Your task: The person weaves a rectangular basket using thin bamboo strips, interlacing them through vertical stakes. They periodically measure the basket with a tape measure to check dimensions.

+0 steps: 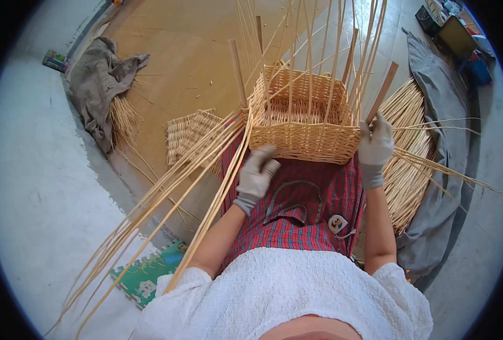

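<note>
A half-woven rectangular wicker basket [305, 139] sits tilted at my knees, its inside showing. Long thin willow rods rise from its walls, and flat wooden stakes [383, 92] stand at its corners. My right hand [376, 148], in a grey-white knit glove, is closed around the basket's near right corner, by the foot of a stake. The gloved left hand [255, 177] is just below the front wall, slightly blurred, thumb and fingers apart, with nothing visible in it. A bundle of loose rods [206, 152] slants from the basket's left corner past my left forearm.
Flat woven panels [192, 136] lie on the floor left of the basket. A big pile of rods [410, 164] lies on the right, beside grey cloth [447, 153]. More cloth [95, 85] covers rods at far left. A tape measure [337, 224] rests on my checked apron [296, 229].
</note>
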`<state>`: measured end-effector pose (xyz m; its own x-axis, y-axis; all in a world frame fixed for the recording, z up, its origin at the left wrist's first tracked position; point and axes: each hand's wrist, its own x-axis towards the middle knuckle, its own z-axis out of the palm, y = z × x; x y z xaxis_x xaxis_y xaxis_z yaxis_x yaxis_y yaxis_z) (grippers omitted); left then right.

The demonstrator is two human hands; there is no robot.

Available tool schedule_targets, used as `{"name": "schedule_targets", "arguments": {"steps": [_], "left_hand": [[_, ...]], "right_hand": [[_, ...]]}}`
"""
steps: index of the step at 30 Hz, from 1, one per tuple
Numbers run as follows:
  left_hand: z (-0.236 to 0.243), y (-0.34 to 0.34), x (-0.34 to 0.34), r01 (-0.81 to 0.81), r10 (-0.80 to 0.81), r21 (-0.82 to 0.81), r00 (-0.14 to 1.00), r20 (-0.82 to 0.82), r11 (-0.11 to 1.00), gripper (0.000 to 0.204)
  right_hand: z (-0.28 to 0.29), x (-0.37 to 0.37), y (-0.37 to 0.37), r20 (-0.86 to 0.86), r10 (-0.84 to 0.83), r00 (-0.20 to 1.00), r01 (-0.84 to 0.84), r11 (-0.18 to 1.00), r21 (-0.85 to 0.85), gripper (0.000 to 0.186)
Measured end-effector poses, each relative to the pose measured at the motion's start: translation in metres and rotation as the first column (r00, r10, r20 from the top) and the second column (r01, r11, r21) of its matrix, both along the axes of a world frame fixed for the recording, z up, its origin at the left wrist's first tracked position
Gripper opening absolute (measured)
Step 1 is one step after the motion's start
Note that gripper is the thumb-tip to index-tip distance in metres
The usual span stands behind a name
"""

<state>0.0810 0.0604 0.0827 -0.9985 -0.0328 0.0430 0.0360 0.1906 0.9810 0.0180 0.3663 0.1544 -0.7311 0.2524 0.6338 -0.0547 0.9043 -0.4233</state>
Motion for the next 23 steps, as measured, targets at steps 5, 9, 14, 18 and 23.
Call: {"name": "schedule_targets", "arguments": {"steps": [5, 9, 14, 18, 23], "left_hand": [[0.030, -0.056, -0.011, -0.375, 0.366, -0.028, 0.917, -0.161, 0.927, 0.013], [-0.040, -0.077, 0.023, -0.284, 0.248, 0.346, 0.958, 0.145, 0.894, 0.026], [0.050, -0.075, 0.003, 0.089, -0.104, -0.084, 0.976, -0.193, 0.992, 0.046], [0.116, -0.063, -0.014, 0.104, -0.128, -0.100, 0.953, -0.274, 0.990, 0.043], [0.080, -0.078, -0.015, -0.027, 0.074, 0.327, 0.989, -0.130, 0.945, 0.049]], "right_hand": [[0.002, 0.045, -0.089, 0.098, 0.425, 0.900, -0.364, 0.855, -0.370, 0.023], [0.025, 0.063, -0.211, -0.052, 0.973, 0.224, -0.948, 0.205, -0.245, 0.016], [0.036, 0.077, -0.225, 0.333, 0.937, -0.107, -0.983, -0.050, -0.175, 0.027], [0.042, 0.066, -0.154, 0.438, 0.898, -0.030, -0.968, 0.082, -0.235, 0.031], [-0.055, -0.054, -0.057, -0.425, 0.743, 0.518, -0.332, -0.284, -0.900, 0.058]]}}
